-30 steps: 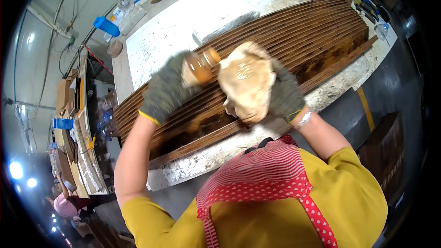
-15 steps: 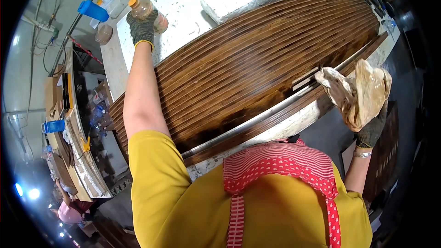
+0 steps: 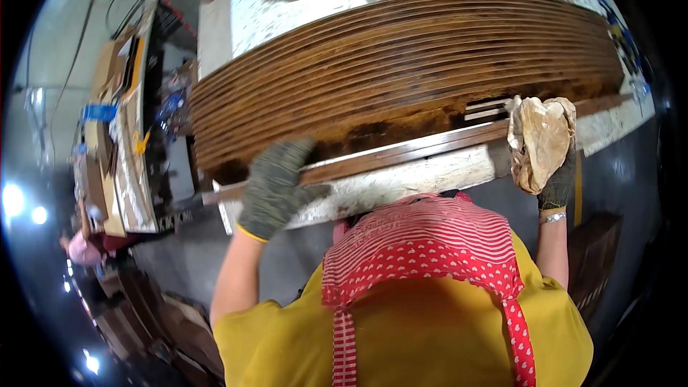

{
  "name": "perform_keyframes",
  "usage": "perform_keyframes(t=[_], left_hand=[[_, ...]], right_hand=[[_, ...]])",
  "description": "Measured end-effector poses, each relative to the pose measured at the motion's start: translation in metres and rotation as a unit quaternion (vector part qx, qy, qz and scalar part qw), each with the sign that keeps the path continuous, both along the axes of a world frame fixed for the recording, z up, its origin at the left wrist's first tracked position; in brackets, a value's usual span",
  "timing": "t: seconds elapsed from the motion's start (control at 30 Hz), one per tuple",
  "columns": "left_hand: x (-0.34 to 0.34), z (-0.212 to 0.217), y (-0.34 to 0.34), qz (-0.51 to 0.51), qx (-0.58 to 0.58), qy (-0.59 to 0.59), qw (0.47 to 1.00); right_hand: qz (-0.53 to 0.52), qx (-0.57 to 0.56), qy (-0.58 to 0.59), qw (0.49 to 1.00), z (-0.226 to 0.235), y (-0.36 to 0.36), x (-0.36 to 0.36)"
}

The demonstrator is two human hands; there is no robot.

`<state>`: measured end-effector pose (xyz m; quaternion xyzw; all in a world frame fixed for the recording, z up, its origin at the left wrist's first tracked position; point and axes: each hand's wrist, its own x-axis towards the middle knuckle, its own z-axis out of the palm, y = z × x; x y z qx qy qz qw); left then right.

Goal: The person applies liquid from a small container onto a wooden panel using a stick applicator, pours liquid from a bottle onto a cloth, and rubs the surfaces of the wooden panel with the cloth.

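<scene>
While held, rag (image 3: 539, 142) crumpled — tan, stained; slats (image 3: 401, 72) dark-brown.

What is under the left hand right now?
The gloved left hand lies on the near edge of the stained wooden slats, over a long dark strip on the white-spattered table. The piece of strip directly under the palm is covered.

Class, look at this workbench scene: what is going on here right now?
A person in a yellow shirt and red apron stands at a white workbench covered with dark stained wooden slats. The gloved left hand rests on the nearest slat at the bench edge. The gloved right hand holds a crumpled, stained rag against the same slat.
</scene>
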<state>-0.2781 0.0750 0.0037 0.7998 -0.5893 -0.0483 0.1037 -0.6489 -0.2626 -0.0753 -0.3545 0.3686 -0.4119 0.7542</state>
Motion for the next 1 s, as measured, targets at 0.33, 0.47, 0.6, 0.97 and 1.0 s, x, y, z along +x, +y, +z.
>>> perform_keyframes(t=[0.33, 0.47, 0.6, 0.97, 1.0], left_hand=[[-0.019, -0.081, 0.038, 0.167, -0.079, -0.143, 0.972], [-0.001, -0.085, 0.075, 0.2, -0.118, -0.185, 0.955], [0.06, -0.078, 0.135, 0.423, -0.154, -0.13, 0.883], [0.121, -0.116, 0.192, 0.382, -0.311, 0.45, 0.745], [0.122, -0.119, 0.194, 0.361, -0.329, 0.488, 0.724]], right_hand=[[0.097, 0.118, -0.117, 0.981, -0.037, -0.054, 0.008], [0.288, 0.076, -0.252, 0.921, -0.015, -0.064, 0.011], [0.225, -0.046, -0.237, 0.944, 0.028, -0.056, 0.045], [0.358, -0.76, 0.245, 0.483, 0.025, 0.073, 0.229], [0.389, -0.777, 0.214, 0.446, 0.025, 0.093, 0.248]])
